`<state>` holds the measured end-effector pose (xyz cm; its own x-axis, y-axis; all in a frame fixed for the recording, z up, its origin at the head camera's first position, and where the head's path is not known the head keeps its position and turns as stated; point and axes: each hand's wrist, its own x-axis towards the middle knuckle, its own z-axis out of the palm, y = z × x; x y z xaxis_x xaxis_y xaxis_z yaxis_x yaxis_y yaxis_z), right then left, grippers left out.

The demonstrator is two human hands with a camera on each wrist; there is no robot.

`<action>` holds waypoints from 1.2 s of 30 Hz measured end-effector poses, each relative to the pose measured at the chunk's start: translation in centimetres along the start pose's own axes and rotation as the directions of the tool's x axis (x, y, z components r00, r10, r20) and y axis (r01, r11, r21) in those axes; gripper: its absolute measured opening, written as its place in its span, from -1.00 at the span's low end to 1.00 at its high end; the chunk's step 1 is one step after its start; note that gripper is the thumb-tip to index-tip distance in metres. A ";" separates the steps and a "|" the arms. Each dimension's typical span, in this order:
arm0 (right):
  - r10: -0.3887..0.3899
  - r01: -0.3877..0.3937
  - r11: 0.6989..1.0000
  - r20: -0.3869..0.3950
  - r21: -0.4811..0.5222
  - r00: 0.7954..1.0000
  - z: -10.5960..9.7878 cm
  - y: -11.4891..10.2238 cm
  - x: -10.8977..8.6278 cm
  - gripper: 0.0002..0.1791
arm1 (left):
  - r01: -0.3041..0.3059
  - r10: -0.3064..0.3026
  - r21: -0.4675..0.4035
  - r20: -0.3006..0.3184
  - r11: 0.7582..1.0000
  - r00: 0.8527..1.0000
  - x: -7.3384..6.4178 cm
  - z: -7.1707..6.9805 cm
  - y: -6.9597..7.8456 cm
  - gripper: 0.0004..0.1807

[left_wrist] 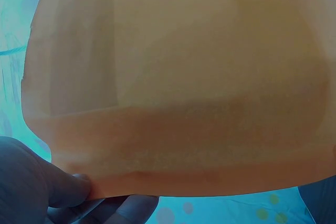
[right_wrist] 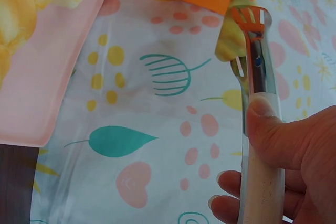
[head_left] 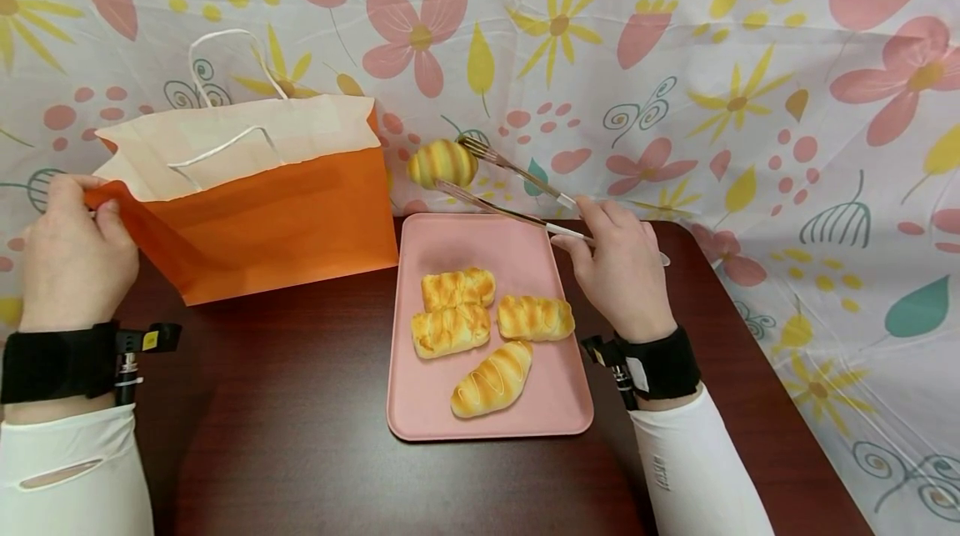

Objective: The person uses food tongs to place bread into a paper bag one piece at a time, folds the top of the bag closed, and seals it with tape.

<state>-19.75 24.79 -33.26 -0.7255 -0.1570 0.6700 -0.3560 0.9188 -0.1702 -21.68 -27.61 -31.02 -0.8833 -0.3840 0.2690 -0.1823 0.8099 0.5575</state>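
Observation:
In the head view my left hand point(head_left: 78, 248) pinches the left edge of an orange paper bag point(head_left: 285, 223) between thumb and fingers, and the bag's top gapes. The left wrist view shows the bag's paper wall point(left_wrist: 184, 77) filling most of the frame, the thumb at its edge. My right hand point(head_left: 618, 265) grips metal tongs point(head_left: 517, 215) with pale handles. A striped yellow-green bread roll point(head_left: 442, 164) is held between the tong tips, raised above the far end of the pink tray point(head_left: 487, 240). From the right wrist the roll point(right_wrist: 231, 32) shows partly behind the tong head point(right_wrist: 254, 30).
Several golden bread rolls point(head_left: 491, 379) lie on the tray. The bag has white twisted handles point(head_left: 225, 34). Behind the dark wooden table point(head_left: 285, 436) hangs a flower-printed cloth point(head_left: 660, 36).

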 end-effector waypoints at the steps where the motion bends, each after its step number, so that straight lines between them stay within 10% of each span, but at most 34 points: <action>1: -0.002 0.002 1.000 -0.003 0.002 1.000 0.0 0.0 0.0 -0.45 | 0.001 -0.001 -0.001 -0.001 1.000 1.000 0.0 0.0 0.0 -0.46; 36: -0.063 0.065 0.997 -0.057 0.028 0.996 -1.5 -3.4 3.5 -0.47 | -0.017 0.017 -0.019 -0.005 1.000 1.000 0.0 0.2 -0.6 -0.46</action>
<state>-20.17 21.63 -29.29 -0.6666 -0.1940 0.7198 -0.4189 0.8961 -0.1464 -21.68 -28.05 -31.46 -0.8842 -0.3724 0.2820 -0.1592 0.8078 0.5675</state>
